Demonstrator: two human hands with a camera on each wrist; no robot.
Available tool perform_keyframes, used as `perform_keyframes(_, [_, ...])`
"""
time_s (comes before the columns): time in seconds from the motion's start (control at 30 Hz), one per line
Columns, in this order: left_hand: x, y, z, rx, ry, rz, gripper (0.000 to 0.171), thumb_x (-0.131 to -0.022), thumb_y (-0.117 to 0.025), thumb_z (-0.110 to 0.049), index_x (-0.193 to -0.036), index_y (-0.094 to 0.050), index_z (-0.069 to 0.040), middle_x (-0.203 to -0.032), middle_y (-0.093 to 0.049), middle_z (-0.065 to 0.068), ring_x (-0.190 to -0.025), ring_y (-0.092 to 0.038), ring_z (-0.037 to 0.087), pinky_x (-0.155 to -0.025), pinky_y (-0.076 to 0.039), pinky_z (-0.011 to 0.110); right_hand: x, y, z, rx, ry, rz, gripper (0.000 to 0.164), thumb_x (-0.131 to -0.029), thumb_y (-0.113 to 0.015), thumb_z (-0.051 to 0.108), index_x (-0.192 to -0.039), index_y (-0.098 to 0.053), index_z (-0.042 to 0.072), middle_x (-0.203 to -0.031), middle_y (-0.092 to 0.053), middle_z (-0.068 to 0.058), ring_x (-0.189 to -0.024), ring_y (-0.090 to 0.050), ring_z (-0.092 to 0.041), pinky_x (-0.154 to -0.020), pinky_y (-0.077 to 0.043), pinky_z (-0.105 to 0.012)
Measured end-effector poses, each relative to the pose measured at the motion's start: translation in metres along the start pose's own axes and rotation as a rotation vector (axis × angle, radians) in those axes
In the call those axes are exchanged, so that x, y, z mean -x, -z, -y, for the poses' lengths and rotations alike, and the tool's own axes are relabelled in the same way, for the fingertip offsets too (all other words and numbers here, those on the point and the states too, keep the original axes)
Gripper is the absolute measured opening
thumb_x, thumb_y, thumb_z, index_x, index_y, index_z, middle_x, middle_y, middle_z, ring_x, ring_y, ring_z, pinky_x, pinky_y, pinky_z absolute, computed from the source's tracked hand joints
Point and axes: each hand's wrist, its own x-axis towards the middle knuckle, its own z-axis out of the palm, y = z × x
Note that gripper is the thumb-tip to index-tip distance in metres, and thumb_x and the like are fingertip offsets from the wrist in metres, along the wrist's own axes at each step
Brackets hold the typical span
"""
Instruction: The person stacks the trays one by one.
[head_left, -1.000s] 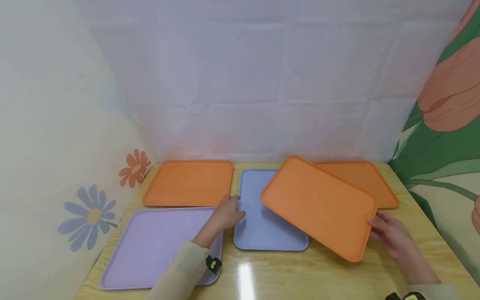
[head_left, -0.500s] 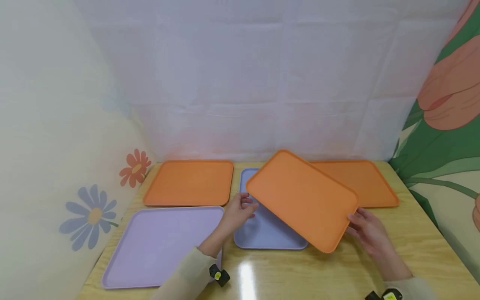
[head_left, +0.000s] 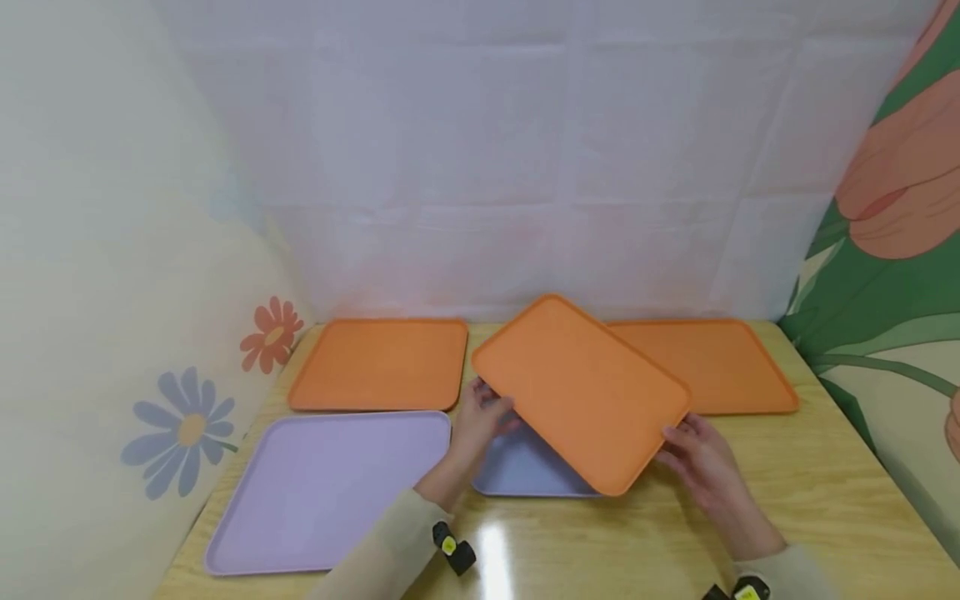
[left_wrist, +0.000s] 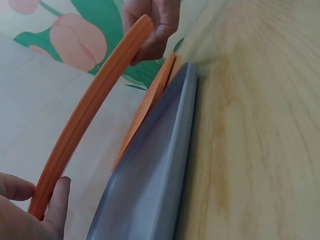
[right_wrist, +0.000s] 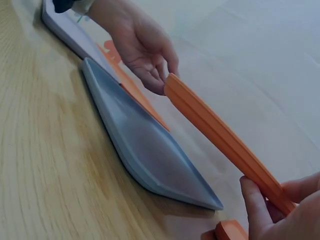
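An orange tray (head_left: 581, 392) is held tilted above the table by both hands, one corner pointing toward the person. My left hand (head_left: 480, 425) pinches its left edge, thumb on one face and fingers on the other, as the left wrist view shows. At the opposite edge my right hand (head_left: 705, 458) grips the rim between thumb and fingers. Below the held tray lies a blue tray (head_left: 517, 471), partly hidden by it in the head view. In the right wrist view a gap shows between the blue tray (right_wrist: 150, 150) and the raised orange one.
On the wooden table (head_left: 810, 492) a second orange tray (head_left: 382, 364) lies at the back left, another orange tray (head_left: 720, 367) at the back right. A purple tray (head_left: 322, 492) is at the front left. A white cloth wall (head_left: 450, 167) stands behind.
The orange tray has moved left over the blue tray with the right hand. My left hand has left the blue tray's edge, risen and taken hold of the orange tray's left edge.
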Motion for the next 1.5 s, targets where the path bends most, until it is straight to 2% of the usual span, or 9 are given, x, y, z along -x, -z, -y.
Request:
perform_keyframes(0.2, [-0.005, 0.005, -0.005, 0.024, 0.018, -0.018, 0.08, -0.092, -0.059, 0.004, -0.158, -0.015, -0.007, -0.13, -0.043, 0.02, -0.095, -0.061, 0.021, -0.07, -0.062, 0.037, 0.003, -0.01, -0.004, 0.064, -0.026, 0.026, 0.036, -0.099, -0.053, -0.005, -0.129, -0.037, 0.006, -0.099, -0.062, 0.005, -0.087, -0.065, -0.009, -0.075, -0.06, -0.025])
perform_keyframes(0.3, [-0.008, 0.01, -0.012, 0.031, 0.014, -0.029, 0.079, -0.09, -0.058, 0.005, -0.158, -0.019, -0.007, -0.128, -0.046, 0.017, -0.094, -0.061, 0.019, -0.067, -0.062, 0.036, 0.004, -0.013, -0.005, 0.079, -0.041, 0.058, 0.039, -0.099, -0.054, -0.005, -0.131, -0.035, 0.007, -0.103, -0.064, 0.004, -0.092, -0.068, -0.01, -0.081, -0.06, -0.029])
perform_keyframes(0.5, [-0.017, 0.02, -0.026, 0.058, 0.018, -0.013, 0.073, -0.09, -0.054, 0.009, -0.155, -0.023, -0.003, -0.114, -0.048, 0.008, -0.085, -0.057, 0.013, -0.059, -0.06, 0.031, 0.004, -0.007, 0.001, 0.035, -0.081, 0.154, 0.016, -0.104, -0.052, 0.007, -0.12, -0.054, 0.012, -0.104, -0.068, 0.001, -0.094, -0.069, -0.015, -0.085, -0.06, -0.033])
perform_keyframes(0.6, [-0.019, 0.026, -0.033, 0.047, 0.033, 0.01, 0.072, -0.091, -0.053, 0.01, -0.155, -0.023, -0.002, -0.111, -0.048, 0.007, -0.083, -0.056, 0.013, -0.056, -0.058, 0.029, -0.001, -0.001, 0.008, 0.041, -0.099, 0.163, 0.011, -0.107, -0.05, 0.014, -0.116, -0.055, 0.014, -0.103, -0.066, 0.003, -0.094, -0.068, -0.015, -0.086, -0.06, -0.035])
perform_keyframes(0.77, [-0.021, 0.035, -0.039, 0.013, 0.065, 0.073, 0.069, -0.092, -0.052, 0.009, -0.155, -0.024, -0.001, -0.112, -0.05, 0.007, -0.082, -0.056, 0.013, -0.057, -0.057, 0.03, -0.01, 0.004, 0.023, 0.196, -0.141, 0.155, 0.034, -0.107, -0.051, 0.025, -0.136, -0.046, 0.008, -0.105, -0.066, 0.009, -0.097, -0.067, -0.011, -0.085, -0.06, -0.033])
perform_keyframes(0.9, [-0.023, 0.043, -0.041, -0.041, 0.092, 0.129, 0.071, -0.093, -0.053, 0.007, -0.156, -0.022, -0.001, -0.114, -0.05, 0.007, -0.083, -0.057, 0.013, -0.06, -0.057, 0.03, -0.019, 0.008, 0.031, 0.332, -0.156, 0.259, 0.057, -0.107, -0.051, 0.027, -0.151, -0.034, -0.005, -0.112, -0.07, 0.01, -0.1, -0.068, -0.009, -0.084, -0.059, -0.03])
perform_keyframes(1.0, [-0.023, 0.046, -0.042, -0.082, 0.098, 0.18, 0.073, -0.093, -0.053, 0.005, -0.157, -0.019, -0.001, -0.115, -0.05, 0.009, -0.086, -0.058, 0.013, -0.062, -0.058, 0.031, -0.026, 0.01, 0.034, 0.387, -0.155, 0.351, 0.059, -0.108, -0.049, 0.025, -0.153, -0.031, -0.008, -0.114, -0.07, 0.008, -0.101, -0.068, -0.011, -0.085, -0.059, -0.032])
perform_keyframes(1.27, [-0.025, 0.048, -0.045, -0.168, 0.124, 0.258, 0.075, -0.092, -0.056, 0.002, -0.158, -0.02, -0.001, -0.123, -0.047, 0.014, -0.091, -0.057, 0.016, -0.063, -0.058, 0.032, -0.039, 0.005, 0.032, 0.449, -0.19, 0.43, 0.067, -0.106, -0.053, 0.024, -0.156, -0.022, -0.008, -0.118, -0.069, 0.002, -0.103, -0.069, -0.017, -0.085, -0.059, -0.039])
perform_keyframes(1.5, [-0.034, 0.055, -0.048, -0.184, 0.177, 0.333, 0.076, -0.094, -0.053, 0.003, -0.16, -0.016, -0.003, -0.131, -0.045, 0.018, -0.095, -0.056, 0.016, -0.068, -0.059, 0.034, -0.04, 0.001, 0.019, 0.417, -0.205, 0.458, 0.071, -0.104, -0.052, 0.014, -0.158, -0.011, -0.009, -0.118, -0.066, -0.002, -0.102, -0.068, -0.018, -0.081, -0.061, -0.043])
